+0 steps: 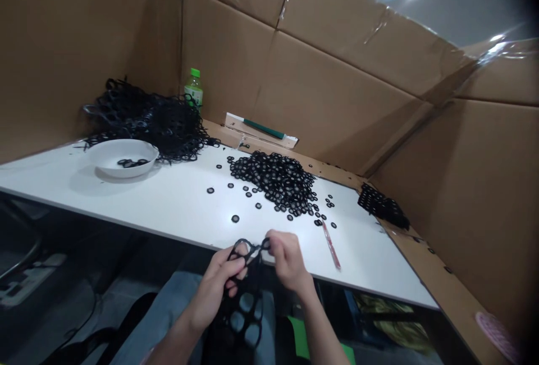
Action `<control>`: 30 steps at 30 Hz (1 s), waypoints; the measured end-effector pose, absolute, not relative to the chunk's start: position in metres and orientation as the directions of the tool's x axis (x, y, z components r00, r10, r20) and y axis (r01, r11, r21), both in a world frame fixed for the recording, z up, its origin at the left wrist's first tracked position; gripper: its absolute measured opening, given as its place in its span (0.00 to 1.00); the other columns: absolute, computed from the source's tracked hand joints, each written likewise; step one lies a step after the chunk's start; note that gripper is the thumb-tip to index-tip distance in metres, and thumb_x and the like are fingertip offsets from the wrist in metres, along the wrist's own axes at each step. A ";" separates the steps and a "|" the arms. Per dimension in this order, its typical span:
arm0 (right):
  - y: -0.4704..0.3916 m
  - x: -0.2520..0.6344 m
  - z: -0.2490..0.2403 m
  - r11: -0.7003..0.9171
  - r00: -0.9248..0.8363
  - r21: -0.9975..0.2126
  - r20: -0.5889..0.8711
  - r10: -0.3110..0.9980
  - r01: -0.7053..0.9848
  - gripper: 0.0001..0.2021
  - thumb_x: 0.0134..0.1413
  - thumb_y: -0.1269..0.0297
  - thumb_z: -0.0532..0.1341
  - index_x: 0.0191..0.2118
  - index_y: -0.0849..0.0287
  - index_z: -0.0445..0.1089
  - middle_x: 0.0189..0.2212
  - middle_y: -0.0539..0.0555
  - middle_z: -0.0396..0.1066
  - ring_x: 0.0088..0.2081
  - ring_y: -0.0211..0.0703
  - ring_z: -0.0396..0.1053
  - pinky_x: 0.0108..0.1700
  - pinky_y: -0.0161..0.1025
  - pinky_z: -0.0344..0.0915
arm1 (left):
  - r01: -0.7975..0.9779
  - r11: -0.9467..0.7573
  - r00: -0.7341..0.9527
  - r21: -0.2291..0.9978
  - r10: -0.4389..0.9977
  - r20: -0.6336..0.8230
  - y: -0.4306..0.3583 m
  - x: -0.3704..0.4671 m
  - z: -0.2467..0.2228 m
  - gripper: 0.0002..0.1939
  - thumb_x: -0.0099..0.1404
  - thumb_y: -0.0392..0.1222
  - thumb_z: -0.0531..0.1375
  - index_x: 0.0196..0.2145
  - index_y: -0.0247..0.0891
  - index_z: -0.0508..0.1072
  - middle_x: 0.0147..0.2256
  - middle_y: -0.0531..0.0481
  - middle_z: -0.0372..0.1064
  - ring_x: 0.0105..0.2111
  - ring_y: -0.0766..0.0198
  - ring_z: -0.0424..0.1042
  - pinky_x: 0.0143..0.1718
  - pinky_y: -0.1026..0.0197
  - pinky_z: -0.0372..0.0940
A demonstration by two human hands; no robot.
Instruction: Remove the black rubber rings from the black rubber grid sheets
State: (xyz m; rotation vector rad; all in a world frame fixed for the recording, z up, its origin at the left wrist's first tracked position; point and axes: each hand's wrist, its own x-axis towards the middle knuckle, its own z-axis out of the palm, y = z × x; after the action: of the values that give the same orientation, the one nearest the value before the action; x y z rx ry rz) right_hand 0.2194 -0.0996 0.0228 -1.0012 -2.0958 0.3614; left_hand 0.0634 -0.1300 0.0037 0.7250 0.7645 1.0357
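Note:
My left hand (213,286) grips a black perforated sheet (245,314) with large round holes, its thumb pressed on the upper part. The sheet hangs down over my lap, below the table's front edge. My right hand (288,258) is closed in a pinch on a small black ring (265,243) at the sheet's top right. Whether that ring is still joined to the sheet I cannot tell. Beyond my hands, a heap of small black rings (273,179) lies on the white table (181,202), with several loose ones scattered round it.
At the left stands a white bowl (103,165) holding several black rings. Behind it are a tangled heap of black perforated scrap (147,118) and a green-capped bottle (194,87). A red stick-like item (331,247) lies at right, near stacked black sheets (383,206). Cardboard walls (337,90) enclose the table.

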 end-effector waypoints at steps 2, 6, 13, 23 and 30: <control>-0.085 0.233 0.024 0.551 -0.145 -0.649 0.570 0.809 0.524 0.17 0.60 0.62 0.41 0.20 0.55 0.49 0.15 0.46 0.50 0.18 0.35 0.50 0.22 0.35 0.48 | -0.513 0.355 0.246 0.782 0.933 -0.262 -0.130 0.065 0.003 0.15 0.46 0.46 0.61 0.29 0.36 0.64 0.16 0.62 0.50 0.15 0.76 0.47 0.15 0.73 0.45; -0.035 0.266 0.041 0.367 0.198 -0.721 0.568 0.798 0.588 0.19 0.59 0.56 0.43 0.19 0.55 0.46 0.15 0.45 0.47 0.18 0.35 0.47 0.22 0.35 0.45 | -0.602 0.329 0.114 0.728 0.937 -0.330 -0.133 0.069 0.006 0.17 0.47 0.47 0.61 0.32 0.36 0.63 0.17 0.61 0.54 0.15 0.75 0.51 0.15 0.73 0.45; 0.021 0.287 0.059 0.163 0.114 -0.566 0.423 0.899 0.808 0.21 0.56 0.51 0.45 0.17 0.56 0.45 0.15 0.45 0.46 0.19 0.35 0.46 0.24 0.35 0.43 | -0.570 0.238 0.127 0.786 0.971 -0.202 -0.131 0.073 0.012 0.18 0.45 0.43 0.64 0.22 0.37 0.56 0.15 0.62 0.53 0.14 0.78 0.48 0.15 0.73 0.42; -0.111 0.208 0.054 0.515 -0.472 -0.526 0.228 0.852 0.677 0.16 0.55 0.56 0.54 0.22 0.57 0.53 0.16 0.43 0.52 0.19 0.32 0.51 0.24 0.32 0.46 | -0.683 0.231 0.167 0.693 0.973 -0.160 -0.129 0.070 0.014 0.15 0.46 0.39 0.61 0.23 0.37 0.56 0.13 0.63 0.49 0.13 0.78 0.47 0.15 0.73 0.41; -0.111 0.200 0.046 0.626 -0.578 -0.153 0.269 0.771 0.765 0.11 0.56 0.62 0.49 0.26 0.59 0.60 0.18 0.50 0.63 0.20 0.37 0.56 0.23 0.35 0.43 | -0.613 0.230 0.209 0.756 0.970 -0.126 -0.131 0.067 0.007 0.11 0.47 0.42 0.60 0.26 0.36 0.61 0.15 0.59 0.56 0.13 0.76 0.49 0.14 0.71 0.44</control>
State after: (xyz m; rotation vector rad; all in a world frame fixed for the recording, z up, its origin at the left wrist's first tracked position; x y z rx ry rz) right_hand 0.1997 -0.1111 0.0458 -1.2373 -2.5425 0.0287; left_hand 0.0670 -0.1309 0.0065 0.6402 0.6798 1.2122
